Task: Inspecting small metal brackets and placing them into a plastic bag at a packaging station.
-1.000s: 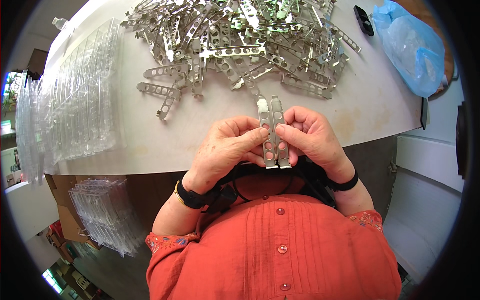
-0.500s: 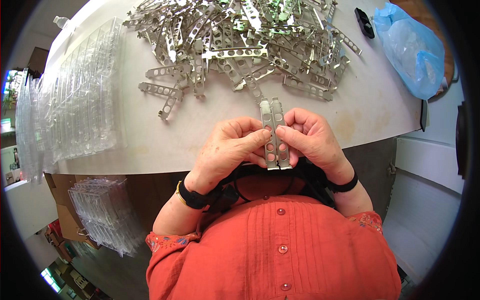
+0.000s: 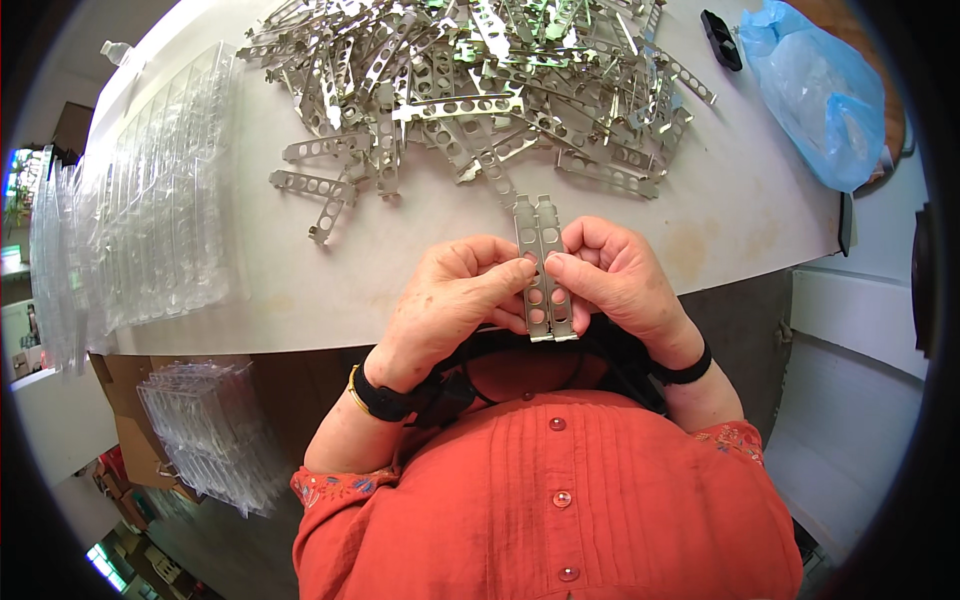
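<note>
Two metal slot brackets with round holes stand side by side between my hands, just over the table's near edge. My left hand [image 3: 465,285] pinches the left bracket [image 3: 530,236] between thumb and fingers. The right bracket [image 3: 549,236] is pinched the same way by my right hand [image 3: 615,275]. Their long edges lie close together, with the bent ends toward me. Fingertips behind the brackets are partly hidden. Beyond my hands a large heap of similar brackets [image 3: 460,105] covers the far middle of the table.
Clear plastic trays [image 3: 165,200] are stacked on the left of the white table [image 3: 330,290]. More clear trays [image 3: 215,435] sit lower, beside a cardboard box [image 3: 135,430]. A blue plastic bag [image 3: 815,95] and a black plastic piece [image 3: 722,40] lie at the far right.
The view has shifted slightly. Both hands keep the same hold, and the two brackets have tilted a little between my fingers.
</note>
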`<state>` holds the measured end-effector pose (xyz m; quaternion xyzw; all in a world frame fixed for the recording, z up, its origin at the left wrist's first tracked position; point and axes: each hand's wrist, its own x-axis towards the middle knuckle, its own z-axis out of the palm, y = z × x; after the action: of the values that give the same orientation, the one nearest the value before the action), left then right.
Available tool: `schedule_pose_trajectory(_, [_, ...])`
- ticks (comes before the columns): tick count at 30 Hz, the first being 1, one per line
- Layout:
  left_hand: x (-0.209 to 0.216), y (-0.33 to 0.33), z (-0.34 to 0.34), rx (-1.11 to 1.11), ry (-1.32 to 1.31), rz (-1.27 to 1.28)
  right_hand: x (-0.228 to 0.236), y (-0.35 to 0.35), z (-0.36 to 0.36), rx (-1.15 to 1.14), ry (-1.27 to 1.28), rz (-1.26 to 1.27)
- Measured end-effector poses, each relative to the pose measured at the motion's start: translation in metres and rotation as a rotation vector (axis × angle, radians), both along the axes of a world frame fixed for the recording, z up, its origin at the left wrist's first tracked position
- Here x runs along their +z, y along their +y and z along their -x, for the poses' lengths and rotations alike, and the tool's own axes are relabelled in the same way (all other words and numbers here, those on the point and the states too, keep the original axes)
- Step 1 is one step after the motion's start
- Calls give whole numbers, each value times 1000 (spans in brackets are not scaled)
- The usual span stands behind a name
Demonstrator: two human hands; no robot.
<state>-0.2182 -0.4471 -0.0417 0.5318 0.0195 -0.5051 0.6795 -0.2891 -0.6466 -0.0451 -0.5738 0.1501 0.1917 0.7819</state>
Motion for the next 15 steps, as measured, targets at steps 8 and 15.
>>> schedule_pose_trajectory(8, [-4, -2, -4, 19, 8, -16, -2, -1, -3, 9, 9, 12])
schedule_pose_trajectory(15, [-4, -2, -3, 23, 3, 11, -1, -1, -1, 22, -5, 15])
